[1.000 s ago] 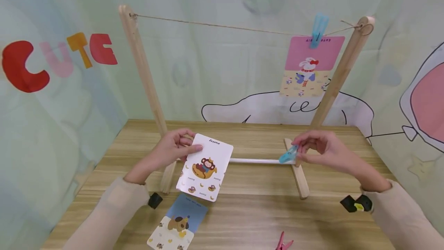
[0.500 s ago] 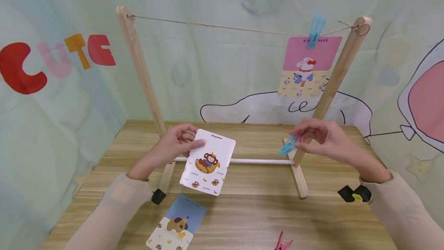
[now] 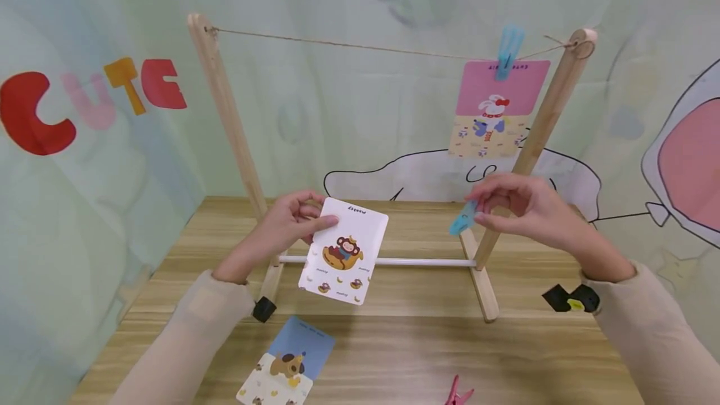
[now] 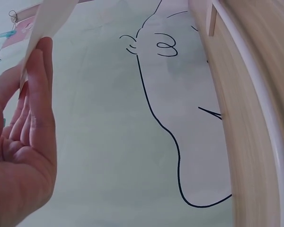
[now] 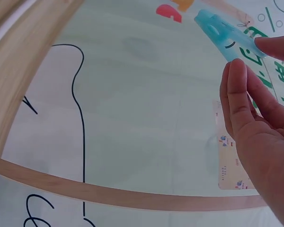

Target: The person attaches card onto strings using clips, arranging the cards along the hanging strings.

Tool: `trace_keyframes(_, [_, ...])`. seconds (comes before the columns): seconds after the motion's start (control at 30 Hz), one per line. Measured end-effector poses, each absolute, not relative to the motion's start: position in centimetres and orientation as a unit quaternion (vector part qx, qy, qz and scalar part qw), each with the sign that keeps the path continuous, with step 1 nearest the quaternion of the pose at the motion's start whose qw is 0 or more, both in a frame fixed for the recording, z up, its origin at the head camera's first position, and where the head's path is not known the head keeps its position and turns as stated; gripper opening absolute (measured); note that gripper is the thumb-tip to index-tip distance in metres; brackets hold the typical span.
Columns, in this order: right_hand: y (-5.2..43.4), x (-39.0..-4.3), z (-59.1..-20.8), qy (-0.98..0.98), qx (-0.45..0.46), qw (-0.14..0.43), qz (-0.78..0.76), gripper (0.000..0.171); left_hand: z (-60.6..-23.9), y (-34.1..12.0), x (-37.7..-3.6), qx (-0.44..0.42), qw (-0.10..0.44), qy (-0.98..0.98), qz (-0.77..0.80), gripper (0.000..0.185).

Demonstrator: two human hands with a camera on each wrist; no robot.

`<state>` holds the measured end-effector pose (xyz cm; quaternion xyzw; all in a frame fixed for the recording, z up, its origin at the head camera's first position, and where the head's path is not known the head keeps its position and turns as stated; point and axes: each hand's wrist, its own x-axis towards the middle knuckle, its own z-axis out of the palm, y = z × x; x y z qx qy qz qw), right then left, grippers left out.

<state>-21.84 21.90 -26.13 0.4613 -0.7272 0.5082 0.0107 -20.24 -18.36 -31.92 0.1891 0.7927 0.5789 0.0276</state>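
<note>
My left hand (image 3: pixel 292 220) pinches a white card with a monkey picture (image 3: pixel 344 250) by its upper left edge, above the table in front of the wooden rack. In the left wrist view the fingers (image 4: pixel 35 94) lie against the card's edge (image 4: pixel 49 19). My right hand (image 3: pixel 514 205) pinches a light blue clothespin (image 3: pixel 462 218) beside the rack's right post (image 3: pixel 534 136); in the right wrist view the clothespin (image 5: pixel 222 33) sticks out past my fingertips (image 5: pixel 241 85). A string (image 3: pixel 360 47) runs between the posts, and a pink rabbit card (image 3: pixel 489 108) hangs from it by another blue clothespin (image 3: pixel 507 49).
A blue dog card (image 3: pixel 284 367) lies on the wooden table (image 3: pixel 405 355) near its front edge. A pink clothespin (image 3: pixel 458 392) lies to its right. The rack's left post (image 3: pixel 225 111) and white crossbar (image 3: pixel 416 262) stand mid-table. Printed cloth walls surround the table.
Both hands have risen. The monkey card moved up and slightly right, and the right hand lifted the blue clothespin off the crossbar level towards the string.
</note>
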Motion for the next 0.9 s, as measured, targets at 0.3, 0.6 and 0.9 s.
trace_keyframes(0.3, [21.5,-22.1,-24.9,-0.717,0.467,0.014,0.518,0.033,-30.9,-17.4,-21.0,0.198,0.010,0.786,0.585,0.026])
trace_keyframes(0.6, [20.7,-22.5,-23.5,-0.709,0.469,0.029,0.526,0.034,-29.4,-16.2,-21.6,0.212,0.001,0.778,0.591,0.023])
trace_keyframes(0.9, [20.0,-23.1,-21.9,-0.713,0.459,0.047,0.528,0.036,-28.4,-15.6,-22.4,0.220,-0.013,0.771,0.597,0.024])
